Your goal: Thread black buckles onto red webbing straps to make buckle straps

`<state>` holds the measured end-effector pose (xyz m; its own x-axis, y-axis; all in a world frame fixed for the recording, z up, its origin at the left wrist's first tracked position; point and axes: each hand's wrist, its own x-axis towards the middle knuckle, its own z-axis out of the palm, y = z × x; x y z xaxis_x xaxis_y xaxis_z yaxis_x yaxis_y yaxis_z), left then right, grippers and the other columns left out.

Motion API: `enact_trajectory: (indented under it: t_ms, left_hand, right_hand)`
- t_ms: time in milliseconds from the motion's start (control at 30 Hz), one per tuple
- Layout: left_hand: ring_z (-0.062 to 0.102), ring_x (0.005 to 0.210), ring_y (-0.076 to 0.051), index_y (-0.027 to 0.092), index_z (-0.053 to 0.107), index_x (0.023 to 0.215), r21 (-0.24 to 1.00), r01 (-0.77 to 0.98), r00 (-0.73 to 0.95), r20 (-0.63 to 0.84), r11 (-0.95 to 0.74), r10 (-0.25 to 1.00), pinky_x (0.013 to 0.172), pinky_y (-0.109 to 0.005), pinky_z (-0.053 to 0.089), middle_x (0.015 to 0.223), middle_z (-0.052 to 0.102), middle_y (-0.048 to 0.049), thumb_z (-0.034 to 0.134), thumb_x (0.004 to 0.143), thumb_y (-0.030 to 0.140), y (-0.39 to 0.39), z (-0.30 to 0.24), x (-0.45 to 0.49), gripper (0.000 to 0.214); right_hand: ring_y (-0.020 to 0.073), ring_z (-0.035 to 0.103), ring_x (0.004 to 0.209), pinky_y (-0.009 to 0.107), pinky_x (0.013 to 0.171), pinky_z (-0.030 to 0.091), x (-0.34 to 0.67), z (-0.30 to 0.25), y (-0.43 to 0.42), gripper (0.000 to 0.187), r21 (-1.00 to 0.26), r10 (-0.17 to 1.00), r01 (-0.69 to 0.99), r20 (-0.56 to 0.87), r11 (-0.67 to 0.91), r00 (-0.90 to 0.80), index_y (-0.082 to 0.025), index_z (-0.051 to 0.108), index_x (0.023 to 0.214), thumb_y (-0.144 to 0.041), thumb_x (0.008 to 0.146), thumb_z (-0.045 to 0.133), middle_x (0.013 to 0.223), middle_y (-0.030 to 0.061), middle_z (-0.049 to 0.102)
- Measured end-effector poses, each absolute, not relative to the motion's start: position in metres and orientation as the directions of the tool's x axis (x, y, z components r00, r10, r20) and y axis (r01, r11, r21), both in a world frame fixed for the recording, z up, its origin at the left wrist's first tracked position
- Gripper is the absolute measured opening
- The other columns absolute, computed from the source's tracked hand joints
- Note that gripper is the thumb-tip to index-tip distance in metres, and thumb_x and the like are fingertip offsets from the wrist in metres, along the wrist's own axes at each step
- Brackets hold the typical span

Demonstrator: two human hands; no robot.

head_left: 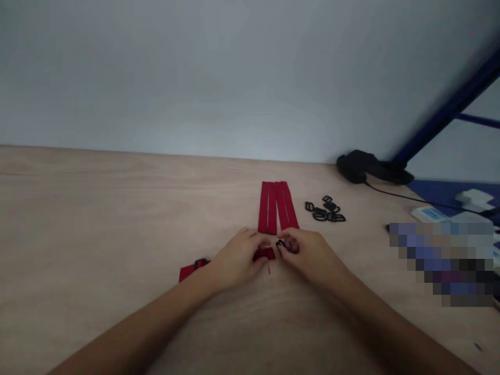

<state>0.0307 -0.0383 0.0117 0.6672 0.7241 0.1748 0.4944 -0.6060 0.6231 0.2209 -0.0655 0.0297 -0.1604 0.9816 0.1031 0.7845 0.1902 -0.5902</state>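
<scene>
My left hand is closed on a piece of red webbing strap, whose end sticks out toward the right with a loose thread hanging from it. In my right hand a small black buckle is pinched between thumb and fingers, just right of the strap end and apart from it. A red strap with a black slider on it lies by my left wrist; whether it is the same strap is hidden by the hand. Beyond my hands several red strap strips lie side by side.
Several loose black buckles lie right of the red strips. A black object with a cable rests against the wall at the back right. A white and blue packet and a blurred-out patch are at the right. The wooden table meets a pale wall.
</scene>
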Motion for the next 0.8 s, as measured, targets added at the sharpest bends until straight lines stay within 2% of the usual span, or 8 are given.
enact_trajectory:
  t_ms: [100, 300, 467, 600, 700, 800]
  left_hand:
    - [0.051, 0.104, -0.025, 0.016, 0.061, 0.108, 0.603, 0.536, 0.630, 0.180, -0.591, 0.755, 0.094, -0.039, 0.045, 0.109, 0.058, -0.0100, 0.061, 0.080, 0.017, -0.041, 0.006, 0.031, 0.028]
    - [0.053, 0.099, -0.025, 0.014, 0.062, 0.091, 0.590, 0.577, 0.615, 0.143, -0.566, 0.776, 0.089, -0.038, 0.046, 0.101, 0.059, -0.0093, 0.059, 0.078, 0.012, -0.045, 0.006, 0.034, 0.014]
    - [0.062, 0.087, -0.020, 0.018, 0.066, 0.093, 0.710, 0.495, 0.611, 0.124, -0.500, 0.782, 0.082, -0.033, 0.048, 0.094, 0.069, -0.0038, 0.052, 0.084, 0.011, -0.043, 0.016, 0.033, 0.018]
    - [0.066, 0.087, -0.019, 0.019, 0.070, 0.097, 0.816, 0.421, 0.579, 0.094, -0.396, 0.810, 0.081, -0.030, 0.049, 0.096, 0.073, -0.0035, 0.051, 0.088, 0.016, -0.040, 0.023, 0.030, 0.021]
    - [0.066, 0.082, -0.019, 0.018, 0.072, 0.092, 0.840, 0.431, 0.559, 0.038, -0.330, 0.828, 0.077, -0.029, 0.049, 0.090, 0.074, -0.0032, 0.053, 0.087, 0.020, -0.037, 0.025, 0.029, 0.020]
    - [0.066, 0.080, -0.018, 0.018, 0.072, 0.089, 0.842, 0.425, 0.570, 0.038, -0.334, 0.821, 0.075, -0.027, 0.048, 0.088, 0.074, -0.0019, 0.054, 0.087, 0.018, -0.037, 0.024, 0.028, 0.019]
  right_hand:
    - [0.0158, 0.061, 0.060, 0.024, 0.055, 0.043, 0.219, 0.029, -0.066, 0.015, -0.588, 0.981, 0.785, 0.107, 0.195, -0.164, -0.019, 0.068, 0.087, -0.018, 0.076, 0.058, 0.068, 0.0013, 0.069]
    - [0.0160, 0.062, 0.061, 0.025, 0.056, 0.044, 0.216, 0.029, -0.065, 0.017, -0.602, 0.983, 0.778, 0.082, 0.179, -0.163, -0.018, 0.068, 0.089, -0.015, 0.075, 0.058, 0.070, 0.0018, 0.069]
    - [0.0167, 0.065, 0.066, 0.025, 0.058, 0.047, 0.215, 0.029, -0.067, 0.014, -0.659, 0.984, 0.731, 0.094, 0.178, -0.154, -0.019, 0.068, 0.086, -0.017, 0.077, 0.057, 0.074, 0.0023, 0.070]
    - [0.0170, 0.066, 0.068, 0.026, 0.061, 0.049, 0.214, 0.028, -0.069, 0.014, -0.693, 0.985, 0.699, 0.111, 0.174, -0.135, -0.020, 0.067, 0.088, -0.018, 0.079, 0.057, 0.076, 0.0024, 0.071]
    - [0.0171, 0.066, 0.069, 0.026, 0.062, 0.051, 0.213, 0.029, -0.069, 0.016, -0.698, 0.979, 0.690, 0.098, 0.194, -0.176, -0.020, 0.068, 0.089, -0.016, 0.077, 0.058, 0.078, 0.0024, 0.071]
    - [0.0168, 0.066, 0.070, 0.027, 0.064, 0.051, 0.211, 0.029, -0.069, 0.018, -0.695, 0.972, 0.685, 0.095, 0.218, -0.214, -0.021, 0.068, 0.091, -0.015, 0.077, 0.059, 0.080, 0.0025, 0.071]
